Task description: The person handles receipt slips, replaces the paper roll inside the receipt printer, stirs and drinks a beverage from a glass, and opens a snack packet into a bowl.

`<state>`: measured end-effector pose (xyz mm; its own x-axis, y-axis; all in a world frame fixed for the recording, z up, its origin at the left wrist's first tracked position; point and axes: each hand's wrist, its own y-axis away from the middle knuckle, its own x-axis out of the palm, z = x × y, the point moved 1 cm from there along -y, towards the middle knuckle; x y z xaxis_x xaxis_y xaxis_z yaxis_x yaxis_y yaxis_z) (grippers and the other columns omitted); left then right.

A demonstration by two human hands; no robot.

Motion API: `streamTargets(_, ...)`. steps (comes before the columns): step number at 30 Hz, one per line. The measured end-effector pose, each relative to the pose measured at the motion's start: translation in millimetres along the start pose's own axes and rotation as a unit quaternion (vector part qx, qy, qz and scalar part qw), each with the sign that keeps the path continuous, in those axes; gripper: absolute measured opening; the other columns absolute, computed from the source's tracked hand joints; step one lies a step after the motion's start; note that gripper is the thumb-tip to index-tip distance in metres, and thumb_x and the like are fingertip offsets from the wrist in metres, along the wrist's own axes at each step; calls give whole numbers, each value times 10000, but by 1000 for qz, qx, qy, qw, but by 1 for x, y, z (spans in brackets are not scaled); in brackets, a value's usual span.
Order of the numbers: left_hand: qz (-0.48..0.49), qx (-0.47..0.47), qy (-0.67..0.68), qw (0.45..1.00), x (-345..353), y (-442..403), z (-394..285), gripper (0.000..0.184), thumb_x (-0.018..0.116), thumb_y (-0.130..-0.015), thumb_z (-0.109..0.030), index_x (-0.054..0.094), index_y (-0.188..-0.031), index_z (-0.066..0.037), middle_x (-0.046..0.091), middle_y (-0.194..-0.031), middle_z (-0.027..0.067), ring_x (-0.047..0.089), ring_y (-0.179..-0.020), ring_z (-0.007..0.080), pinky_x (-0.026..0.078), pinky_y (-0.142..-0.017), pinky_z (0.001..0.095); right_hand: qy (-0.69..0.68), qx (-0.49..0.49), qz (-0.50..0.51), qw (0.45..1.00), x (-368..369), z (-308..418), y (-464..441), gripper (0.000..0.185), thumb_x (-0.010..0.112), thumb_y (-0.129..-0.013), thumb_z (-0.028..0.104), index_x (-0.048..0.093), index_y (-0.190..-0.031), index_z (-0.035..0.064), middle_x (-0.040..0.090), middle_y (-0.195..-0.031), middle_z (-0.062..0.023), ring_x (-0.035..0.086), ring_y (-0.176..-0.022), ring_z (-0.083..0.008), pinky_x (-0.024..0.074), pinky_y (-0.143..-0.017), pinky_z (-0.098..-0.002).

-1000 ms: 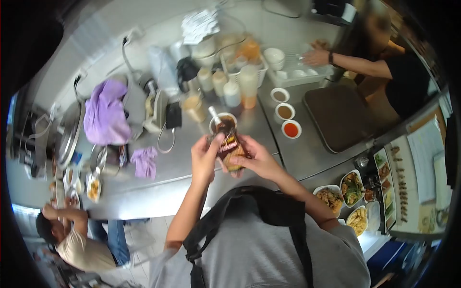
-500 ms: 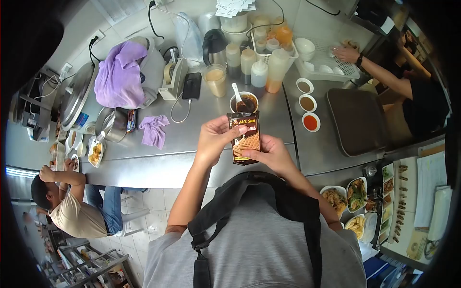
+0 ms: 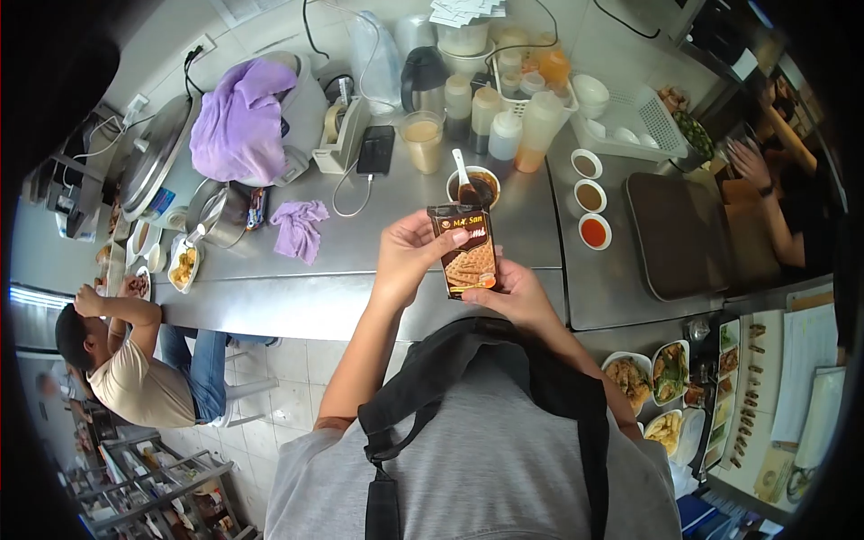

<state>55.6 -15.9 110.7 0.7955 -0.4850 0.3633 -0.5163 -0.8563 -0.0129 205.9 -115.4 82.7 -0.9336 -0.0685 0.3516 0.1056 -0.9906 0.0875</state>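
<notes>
Between my two hands is a brown packet of crackers (image 3: pixel 468 261) with "M.Y. San" in yellow on its front, held upright above the front of the steel counter. My left hand (image 3: pixel 416 252) grips its upper left side, thumb across the print. Lower down, my right hand (image 3: pixel 513 288) pinches the bottom right corner. Just beyond the packet stands a white bowl (image 3: pixel 492 200) of dark sauce, with a white spoon (image 3: pixel 461 171) leaning in it.
A cup of milky drink (image 3: pixel 423 144), a phone (image 3: pixel 375 150) and several squeeze bottles (image 3: pixel 506 135) stand behind. Three sauce cups (image 3: pixel 588 165) and a brown tray (image 3: pixel 670 234) lie right. A purple cloth (image 3: pixel 298 229) is left. One person (image 3: pixel 144 378) sits left; another's hand (image 3: pixel 749 165) shows right.
Both my hands still hold the packet, which has tilted slightly. The view has shifted a little. The co-worker's hand at right has moved away from the white basket.
</notes>
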Motion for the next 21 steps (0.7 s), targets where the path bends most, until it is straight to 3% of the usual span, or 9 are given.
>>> streamTargets(3,30,-28,12,999,-2,8,-10,273,736,-815,-63,666,-1068,9,702,-954,78,650,-860,114,522,-788,263,39,25,16,999,3,3,1,370,718,-817,15,577,-1155,-33,649,-1091,-68,610,-1028,-144,478,-922,-298)
streamTargets(7,-9,-2,-43,999,-11,16,-14,180,714,-836,-72,692,-986,26,694,-918,81,649,-794,114,521,-728,249,82,2,23,996,2,-8,-4,342,708,-825,8,578,-1139,-30,646,-1089,-70,612,-1016,-150,459,-951,-310)
streamTargets(11,-22,103,-127,986,-8,29,-26,103,690,-852,-71,696,-908,14,661,-888,62,629,-792,102,503,-698,236,-46,-211,15,976,32,26,-12,291,662,-847,-43,576,-1125,-35,624,-1041,-67,611,-973,-130,499,-869,-281)
streamTargets(14,-26,121,-151,981,-9,35,-24,82,683,-854,-66,683,-855,16,649,-885,55,613,-788,94,483,-671,223,17,-99,-51,994,25,35,-17,244,660,-851,-45,584,-1082,-27,621,-1033,-78,605,-939,-104,500,-820,-241)
streamTargets(16,-73,123,-50,988,-19,29,4,105,662,-876,-94,663,-826,-2,656,-845,42,599,-726,75,469,-642,214,42,-73,-38,996,22,30,-21,175,666,-862,-14,587,-1018,-22,635,-969,-63,600,-854,-76,481,-782,-209)
streamTargets(18,-140,33,61,988,-17,37,5,115,652,-889,-113,656,-832,-13,658,-821,33,594,-703,66,469,-633,216,84,-135,-18,987,28,19,-27,165,677,-860,8,589,-997,-18,638,-916,-47,595,-805,-69,473,-760,-202)
streamTargets(21,-170,14,132,977,-17,44,7,134,636,-913,-140,641,-868,-14,668,-797,34,593,-670,58,484,-633,220,164,-206,-21,964,32,4,-37,160,703,-845,33,600,-959,-11,641,-844,-26,594,-760,-67,464,-768,-209)
